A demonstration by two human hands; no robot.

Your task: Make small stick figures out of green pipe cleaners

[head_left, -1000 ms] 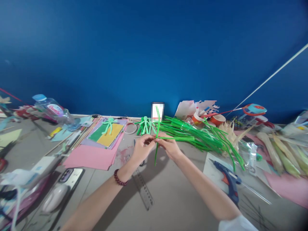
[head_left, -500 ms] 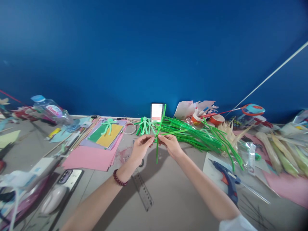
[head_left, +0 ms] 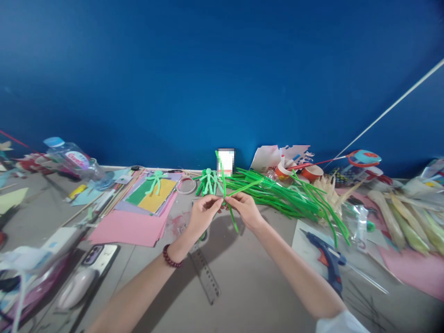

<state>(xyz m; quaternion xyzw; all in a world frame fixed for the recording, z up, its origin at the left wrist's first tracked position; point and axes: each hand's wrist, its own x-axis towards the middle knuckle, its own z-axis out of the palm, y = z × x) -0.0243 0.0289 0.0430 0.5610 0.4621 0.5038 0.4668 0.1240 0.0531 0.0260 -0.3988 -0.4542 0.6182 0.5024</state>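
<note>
While both forearms reach forward over the grey tabletop (head_left: 243,286), the near items come first: a clear ruler (head_left: 205,274) lies flat between the arms, a beaded bracelet (head_left: 170,256) sits on the left wrist, a blue glue gun (head_left: 328,259) rests on white paper to the right, and a phone (head_left: 97,254) and a pale computer mouse (head_left: 74,289) lie at the near left. Middle entry: left hand (head_left: 201,215) and right hand (head_left: 246,210), fingertips pinched together on a green pipe cleaner (head_left: 227,196), held just above the table; both hands are closed on it at one crossing point, one end rising toward the wall, the other slanting down to the right. Handling note, as a judgement: the twist holds best if the left fingers keep the crossing fixed while the right turns the free leg tightly around it, close to the pinch, so the wire does not slip or kink. Beyond the hands: a pile of green pipe cleaners (head_left: 284,194) fans to the right, finished green pipe-cleaner figures (head_left: 208,180) lie just behind the fingertips, a further figure (head_left: 156,180) rests on stacked coloured paper (head_left: 138,222), with a tape roll (head_left: 187,185) between. Farthest: a plastic water bottle (head_left: 74,157) on its side at left, paper cups (head_left: 301,172) at right, against the blue wall (head_left: 222,69).
</note>
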